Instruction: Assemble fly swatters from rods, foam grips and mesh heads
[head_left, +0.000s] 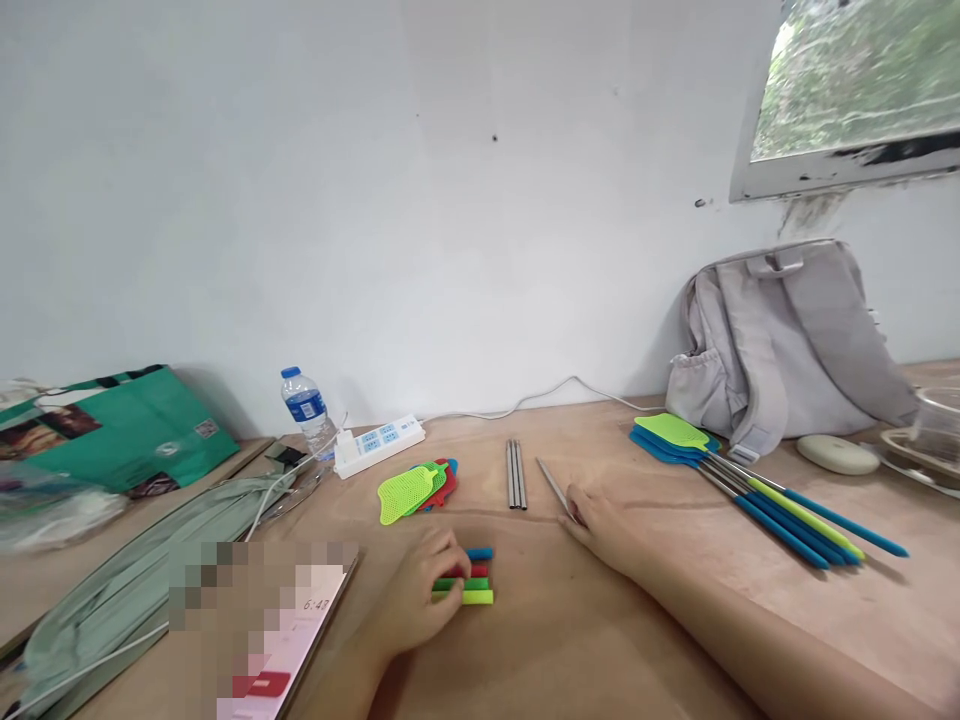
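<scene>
While the hands worked: several finished swatters (757,480) lay at the right.
Left hand (420,600): curled on coloured handles (471,578).
Right hand (600,525): pinching one metal rod (553,487).
Left over: loose rods (516,474), swatter heads (416,488).

A wooden table (570,640) carries fly swatters (750,480), metal rods (516,474), coloured handles (471,577), a backpack (780,340).
</scene>
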